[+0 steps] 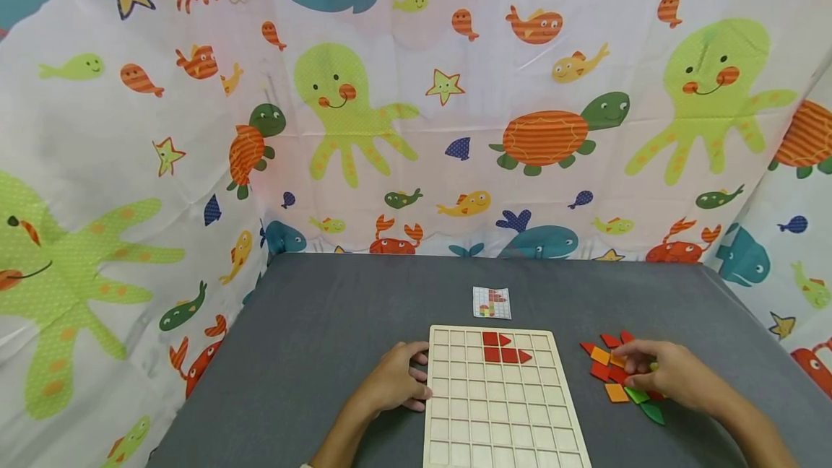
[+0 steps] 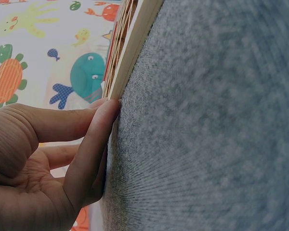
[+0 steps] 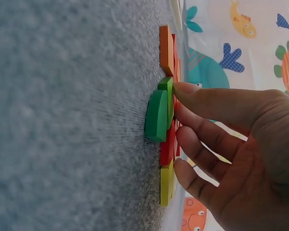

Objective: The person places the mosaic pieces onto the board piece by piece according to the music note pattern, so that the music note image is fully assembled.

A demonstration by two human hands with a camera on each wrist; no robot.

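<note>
My left hand (image 1: 393, 380) lies at the left side of a pale wooden grid board (image 1: 458, 410), its thumb and fingertips against the edge; the left wrist view shows them meeting the board's side. Two red squares and two red triangles (image 1: 524, 357), plus another red square, sit in the upper cells. Right of the board, my right hand (image 1: 676, 374) hovers low over a pile of flat coloured pieces. In the right wrist view its thumb touches a light green piece (image 3: 167, 86) beside a dark green rounded one (image 3: 156, 115); the fingers bend loosely near a yellow piece (image 3: 165, 186).
A small printed pattern card (image 1: 492, 302) lies behind the board. Orange squares (image 1: 617, 393) and red pieces (image 1: 609, 340) spread around the right hand on the grey tabletop (image 1: 325, 323). A sea-animal curtain (image 1: 416, 128) hangs at the back and sides.
</note>
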